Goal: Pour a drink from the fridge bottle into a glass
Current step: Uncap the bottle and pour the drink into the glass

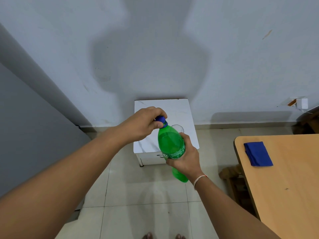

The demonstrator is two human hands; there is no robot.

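Home room: tiled floor (146, 195), wooden table (284, 178).

Glass (177, 128) on small table (181, 107) against wall, bottle (170, 145) held before it, cloth (258, 154) on desk (284, 178) right.

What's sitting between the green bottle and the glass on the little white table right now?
Nothing: in the head view the green bottle overlaps the glass behind it, with only bare white tabletop around.
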